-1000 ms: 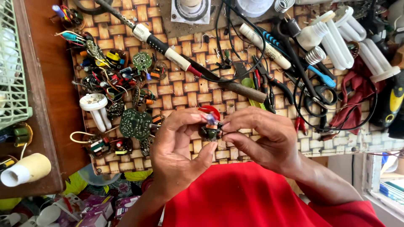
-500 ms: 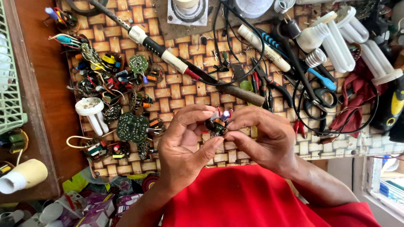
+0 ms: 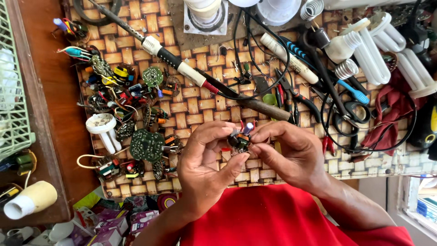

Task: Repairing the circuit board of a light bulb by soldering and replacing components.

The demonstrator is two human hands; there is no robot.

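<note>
Both hands pinch a small circuit board (image 3: 239, 140) over the woven mat (image 3: 205, 105) on the worktop: left hand (image 3: 205, 166) and right hand (image 3: 291, 152) fingertips closed on it. Since earlier, board sits slightly lower, thumbs shifted; soldering iron (image 3: 182, 68) unmoved.

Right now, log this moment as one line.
left hand: pinching circuit board | right hand: pinching same board | below: woven mat
</note>
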